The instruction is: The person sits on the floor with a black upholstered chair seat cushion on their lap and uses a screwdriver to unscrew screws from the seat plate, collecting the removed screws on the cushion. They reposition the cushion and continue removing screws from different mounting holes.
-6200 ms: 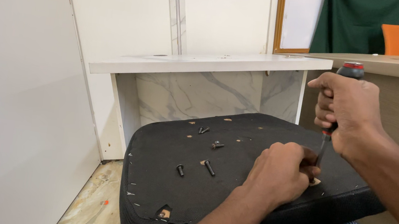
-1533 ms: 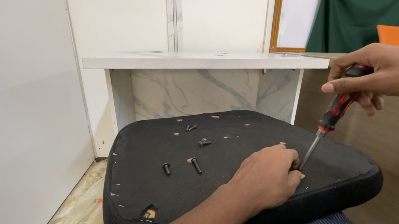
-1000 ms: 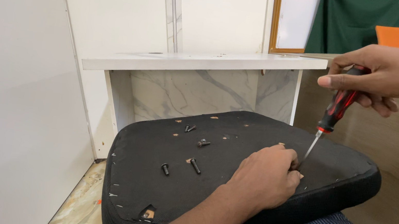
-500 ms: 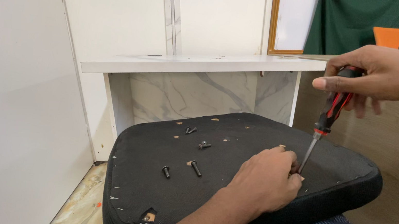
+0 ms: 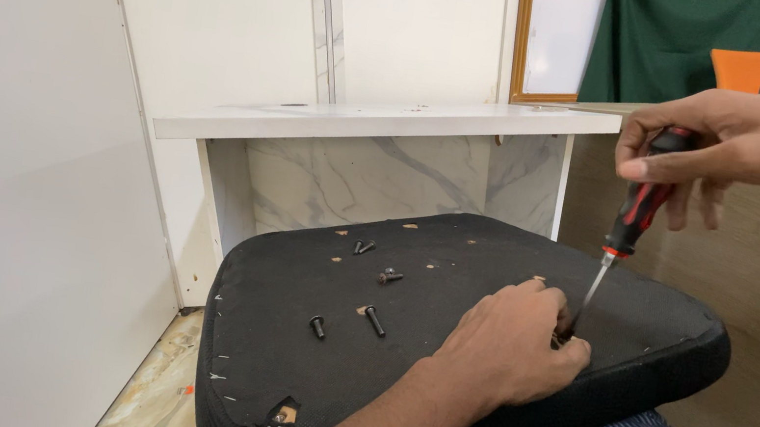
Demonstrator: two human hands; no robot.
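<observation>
The screwdriver is near the right side, standing almost straight up, its thin metal tip down on the black seat. It looks hard and light, and its red and black handle is thick with a good grip, so the handle is the place to hold it. The right hand has its fingers wrapped around the top of that handle. The left hand rests on the seat right by the tip, fingers curled; it may be pinching a small screw there, but that spot is hidden. The seat looks soft and padded and lies upside down across the person's lap. Loose black bolts lie on it to the left and could roll. Farther off is a white shelf.
</observation>
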